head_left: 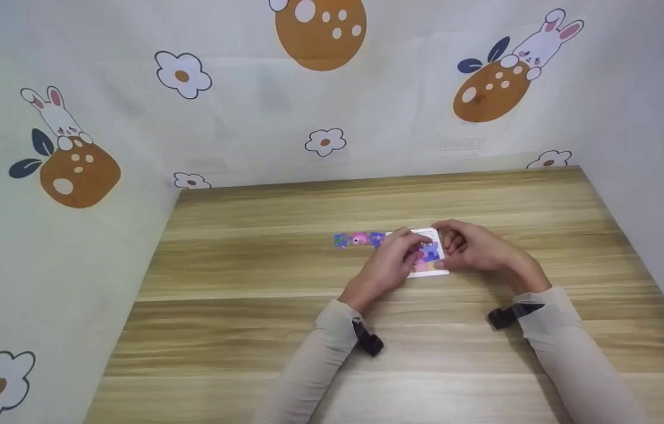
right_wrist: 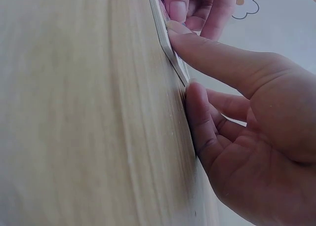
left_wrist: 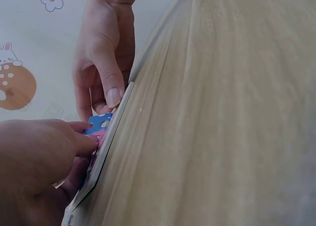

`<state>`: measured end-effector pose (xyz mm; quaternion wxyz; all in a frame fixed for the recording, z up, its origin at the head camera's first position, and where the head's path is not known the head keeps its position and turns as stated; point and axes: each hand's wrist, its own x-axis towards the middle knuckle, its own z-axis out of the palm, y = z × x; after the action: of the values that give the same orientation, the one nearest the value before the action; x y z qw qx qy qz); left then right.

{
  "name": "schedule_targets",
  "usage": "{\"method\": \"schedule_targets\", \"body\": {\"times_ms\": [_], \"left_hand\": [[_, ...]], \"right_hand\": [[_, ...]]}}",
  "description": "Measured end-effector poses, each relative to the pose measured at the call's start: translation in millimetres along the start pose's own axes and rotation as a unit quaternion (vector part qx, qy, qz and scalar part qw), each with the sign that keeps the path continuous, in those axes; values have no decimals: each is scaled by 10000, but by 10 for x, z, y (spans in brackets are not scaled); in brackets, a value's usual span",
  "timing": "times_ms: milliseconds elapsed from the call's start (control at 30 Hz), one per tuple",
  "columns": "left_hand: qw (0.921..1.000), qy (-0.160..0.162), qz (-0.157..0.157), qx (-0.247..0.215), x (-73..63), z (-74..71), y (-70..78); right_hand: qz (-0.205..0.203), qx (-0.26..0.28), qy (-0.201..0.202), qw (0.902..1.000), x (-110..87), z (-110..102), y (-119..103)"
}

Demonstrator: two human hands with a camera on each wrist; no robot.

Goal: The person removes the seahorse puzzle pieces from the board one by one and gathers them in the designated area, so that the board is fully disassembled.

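A small jigsaw board (head_left: 442, 272) with a white frame lies on the table. Blue and pink pieces are inside it. My left hand (head_left: 389, 259) arches over its left part, covering much of it. The left thumb and index finger pinch a blue puzzle piece (left_wrist: 98, 121) with some pink, close over the board. My right hand (head_left: 476, 247) grips the board's right side, thumb (right_wrist: 197, 43) on the frame and index finger curled at the far corner. In the right wrist view the board (right_wrist: 165, 43) shows as a thin pale edge.
Left of the board lie several loose puzzle pieces (head_left: 358, 238) in a row, blue and pink. The wood-grain table (head_left: 237, 330) is bounded by a pale wall cloth (head_left: 249, 118) with rabbits and flowers at the back and sides. Black wrist cameras (head_left: 370, 341) sit at both cuffs.
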<state>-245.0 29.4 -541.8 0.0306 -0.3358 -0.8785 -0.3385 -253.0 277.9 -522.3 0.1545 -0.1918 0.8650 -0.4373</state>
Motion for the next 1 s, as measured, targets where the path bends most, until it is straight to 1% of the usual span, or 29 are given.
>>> {"method": "schedule_targets", "body": {"times_ms": [300, 567, 733, 1000], "left_hand": [[9995, -162, -97, 263, -5, 11, 4], [9991, -169, -160, 362, 8, 56, -2], [9993, -170, -197, 282, 15, 43, 4], [9999, -23, -15, 103, -7, -7, 4]], "right_hand": [[-2, 51, 22, 10000, 0, 3, 1], [6, 7, 2, 10000, 9, 0, 13], [-73, 58, 28, 10000, 17, 7, 25], [-130, 225, 36, 9997, 7, 11, 13]]}}
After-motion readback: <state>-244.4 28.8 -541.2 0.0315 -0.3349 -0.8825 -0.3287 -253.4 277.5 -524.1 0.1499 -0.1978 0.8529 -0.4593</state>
